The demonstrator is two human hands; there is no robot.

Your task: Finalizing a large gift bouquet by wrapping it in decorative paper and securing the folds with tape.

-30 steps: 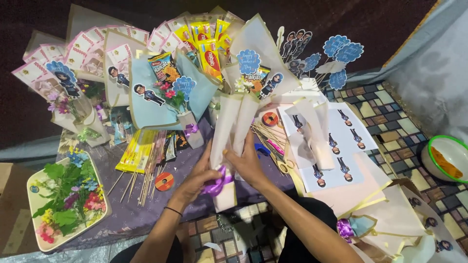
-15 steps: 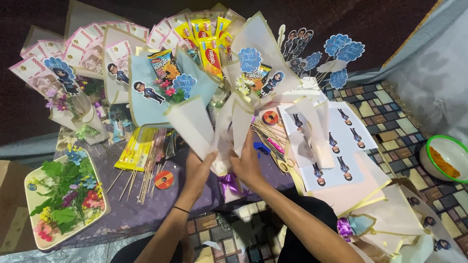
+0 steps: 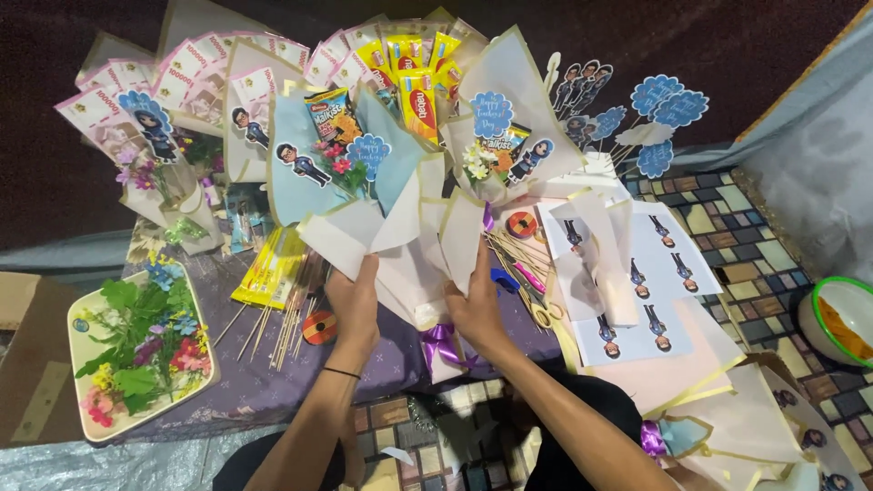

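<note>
A cream paper bouquet wrap [image 3: 409, 227] with gold edges stands in front of me, tied low down with a purple ribbon [image 3: 443, 343]. My left hand [image 3: 353, 300] grips the wrap's left folds. My right hand [image 3: 473, 305] holds its right folds, the fingers tucked behind a paper flap. The folds are spread outward like a fan. Behind it stand a light blue snack bouquet [image 3: 332, 150] and a cream one [image 3: 509, 118], both with cartoon figure toppers.
A tray of artificial flowers [image 3: 136, 350] lies at left. Wooden skewers [image 3: 282, 318], yellow packets [image 3: 268, 268], an orange tape roll [image 3: 319, 328], scissors and pens [image 3: 527, 282] lie on the purple cloth. Printed figure sheets [image 3: 637, 282] are at right, a green-rimmed bowl [image 3: 841, 318] far right.
Both hands moved up from the ribbon knot to the paper folds. The wrap's folds have been pulled apart and now fan out wider.
</note>
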